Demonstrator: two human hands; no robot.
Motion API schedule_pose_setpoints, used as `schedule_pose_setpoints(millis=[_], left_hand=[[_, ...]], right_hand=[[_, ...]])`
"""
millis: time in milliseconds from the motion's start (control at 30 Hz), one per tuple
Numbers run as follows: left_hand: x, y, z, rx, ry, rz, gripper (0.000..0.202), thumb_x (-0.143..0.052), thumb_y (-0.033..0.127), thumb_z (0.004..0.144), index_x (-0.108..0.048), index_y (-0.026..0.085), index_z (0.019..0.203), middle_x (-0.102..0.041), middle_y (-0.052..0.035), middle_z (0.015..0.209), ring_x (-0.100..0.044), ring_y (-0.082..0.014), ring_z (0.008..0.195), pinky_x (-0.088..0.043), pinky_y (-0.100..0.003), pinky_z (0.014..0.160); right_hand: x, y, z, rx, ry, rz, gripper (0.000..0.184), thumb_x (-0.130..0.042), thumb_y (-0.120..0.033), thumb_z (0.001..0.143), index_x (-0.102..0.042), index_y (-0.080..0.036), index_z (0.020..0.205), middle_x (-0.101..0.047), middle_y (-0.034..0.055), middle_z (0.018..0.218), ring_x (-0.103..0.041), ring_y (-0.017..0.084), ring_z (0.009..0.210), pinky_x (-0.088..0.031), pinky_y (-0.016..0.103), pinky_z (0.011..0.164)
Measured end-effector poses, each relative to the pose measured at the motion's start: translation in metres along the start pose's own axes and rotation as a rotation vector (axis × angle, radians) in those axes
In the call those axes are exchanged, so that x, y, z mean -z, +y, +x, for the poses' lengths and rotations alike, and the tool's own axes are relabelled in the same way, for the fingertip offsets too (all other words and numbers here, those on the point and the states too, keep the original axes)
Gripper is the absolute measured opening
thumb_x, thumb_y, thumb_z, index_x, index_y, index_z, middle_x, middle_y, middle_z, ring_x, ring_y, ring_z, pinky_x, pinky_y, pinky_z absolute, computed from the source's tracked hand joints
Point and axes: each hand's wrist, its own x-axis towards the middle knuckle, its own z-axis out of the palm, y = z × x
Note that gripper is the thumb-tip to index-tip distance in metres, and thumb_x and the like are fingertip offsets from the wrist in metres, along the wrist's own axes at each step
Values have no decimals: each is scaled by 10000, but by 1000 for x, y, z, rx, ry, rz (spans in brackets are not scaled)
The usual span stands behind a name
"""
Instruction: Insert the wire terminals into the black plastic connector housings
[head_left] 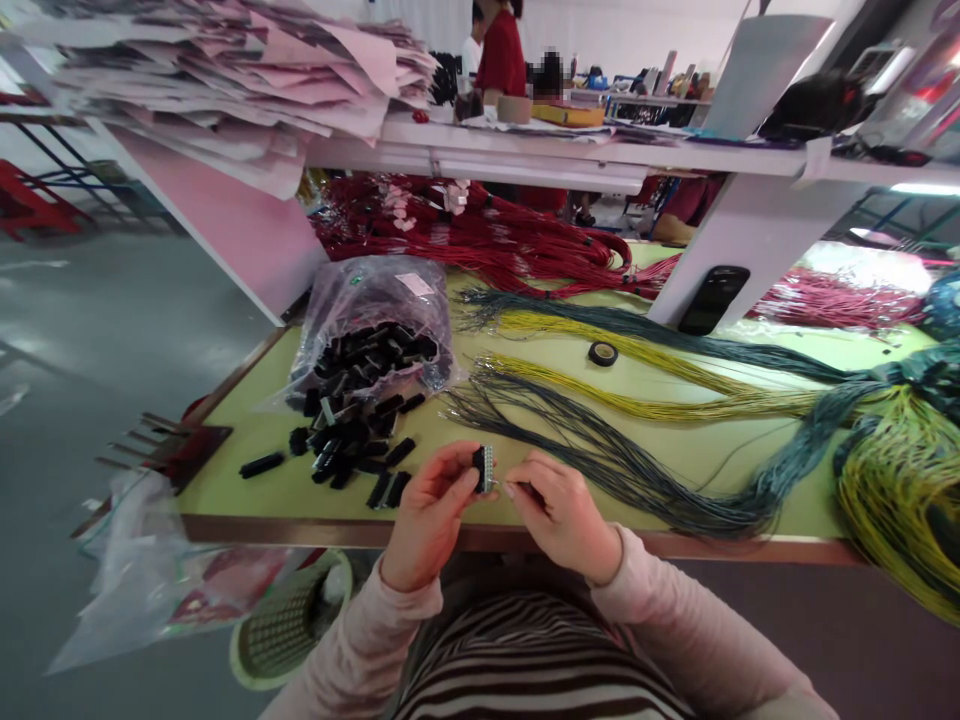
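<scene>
The left hand [431, 515] was closed around a black connector [484, 470], while the right hand [562, 510] pinched what looked like a wire end [510, 488], too fine to be sure. Left of the left hand lay loose connectors [330, 440]; right of the right hand, dark wires [622, 470] fanned out. A slipped pinch could have bent the wire end or dropped the connector among them.

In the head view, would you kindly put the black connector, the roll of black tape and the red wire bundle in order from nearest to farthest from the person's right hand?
1. Black connector: just left of the right hand, held in the left hand.
2. Roll of black tape: ahead on the green table.
3. Red wire bundle: farthest, at the table's far side.
</scene>
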Motion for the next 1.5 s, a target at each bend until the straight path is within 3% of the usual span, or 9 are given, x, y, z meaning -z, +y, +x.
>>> schedule_pose_setpoints(millis=[267,500,700,833,933,1133,1333,1500], left_hand=[[7,-7,0,-180,-1,228,255,-642,177,771,-637,218,1023,-661,-38,938,-612,-143,851,-533,-252,738],[2,-9,0,-183,45,220,261,-653,202,761,-648,233,1020,-664,-25,923,-620,-134,817,-538,-231,706],[0,-7,0,-97,80,88,288,-681,238,730,-648,231,1016,-668,-32,907,-626,-148,801,-550,-253,663],[1,-8,0,-98,82,89,300,-688,244,721,-651,218,1017,-670,-41,912,-630,-153,802,-549,-269,688],[2,-12,-2,-137,97,181,295,-670,254,739,-649,231,1033,-674,-38,925,-630,-160,809,-549,-270,688],[5,-8,-4,-320,99,598,278,-648,229,756,-672,239,1033,-665,-53,1018,-622,-185,905,-525,-286,800],[11,-13,4,-152,53,263,302,-647,255,760,-648,233,1061,-668,-47,941,-631,-170,823,-565,-292,685],[8,-19,0,-185,76,266,288,-662,221,750,-663,221,1039,-674,-49,941,-630,-161,817,-560,-272,698]], right_hand=[[-3,3,3,39,4,-2,147,-440,-165,887,-572,-168,822,-557,36,722,-505,122,637,-417,231,598],[-5,5,6,125,5,-138,206,-396,-166,904,-590,-166,833,-579,55,729,-520,139,655,-434,247,608],[-6,8,6,18,17,34,144,-464,-188,891,-605,-180,864,-616,35,764,-569,121,685,-463,226,636],[-5,8,5,37,-7,59,138,-464,-158,878,-597,-179,844,-620,34,755,-571,120,687,-466,221,642],[-5,8,5,78,-15,18,158,-432,-154,885,-587,-177,863,-620,46,768,-568,124,683,-470,226,637],[-8,10,5,145,-88,-169,220,-382,-147,907,-600,-137,871,-627,94,795,-583,159,718,-480,268,667],[-3,13,7,28,-55,33,138,-475,-186,885,-613,-177,882,-639,35,767,-585,117,679,-467,211,640],[-10,12,6,81,-39,-36,157,-437,-159,880,-593,-173,865,-615,53,765,-559,129,674,-453,227,630]])
